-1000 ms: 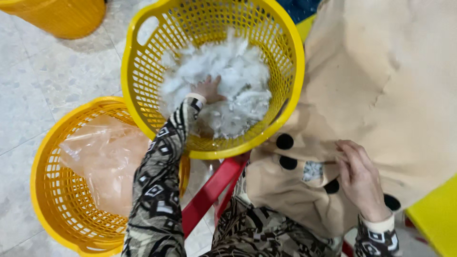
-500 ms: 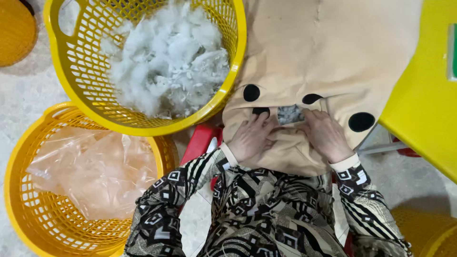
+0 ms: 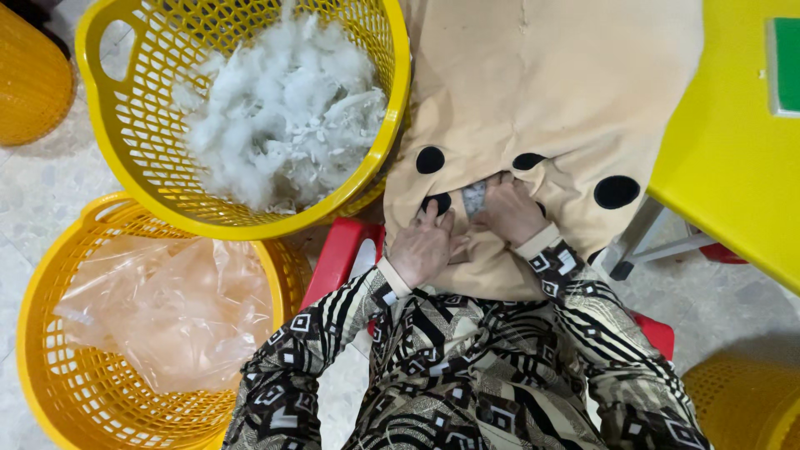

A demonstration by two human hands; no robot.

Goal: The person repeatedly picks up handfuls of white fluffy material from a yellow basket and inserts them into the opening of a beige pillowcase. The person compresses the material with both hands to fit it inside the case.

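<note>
Here both hands press white stuffing [image 3: 473, 198] into the beige cover [image 3: 542, 100]: left hand [image 3: 425, 246] flat and open beside the opening, right hand [image 3: 510, 212] curled on the wad; the cover looks flat, mostly unfilled.

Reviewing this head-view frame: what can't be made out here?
- Right hand fingertips: tucked into the beige fabric cover, hidden by its folds.
- Cover's opening: mostly blocked by both hands; left hand lies flat beside it.
- Lower basket contents: veiled by crumpled clear plastic.
- White stuffing depth: unclear.
</note>
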